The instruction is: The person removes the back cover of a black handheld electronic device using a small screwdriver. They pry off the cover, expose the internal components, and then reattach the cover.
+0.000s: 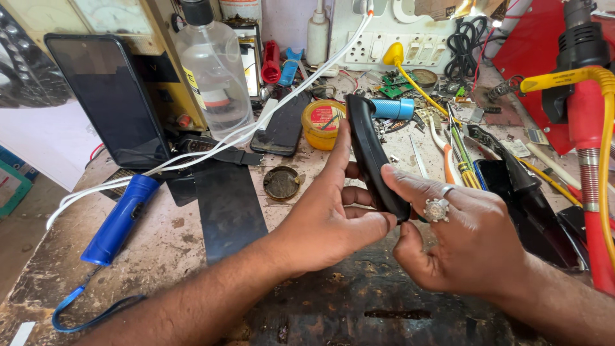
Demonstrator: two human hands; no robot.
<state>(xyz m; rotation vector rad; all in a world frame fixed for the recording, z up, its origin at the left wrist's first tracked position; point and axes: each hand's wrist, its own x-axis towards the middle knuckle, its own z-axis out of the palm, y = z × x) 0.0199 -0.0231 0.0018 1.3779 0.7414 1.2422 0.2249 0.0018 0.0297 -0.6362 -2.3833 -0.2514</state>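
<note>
Gripping a black phone [370, 154] edge-on, face hidden

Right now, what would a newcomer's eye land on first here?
Both hands at centre: the left hand and the ringed right hand hold a black phone edge-on above the scarred bench. A blue torch lies left; red and yellow hoses stand far right.

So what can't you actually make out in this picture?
- Head view: the front of the black phone is turned edge-on, its lower end covered by the left hand and right hand.
- The red tool is cut off by the right edge.
- The small parts by the wall are too tiny to identify.
</note>
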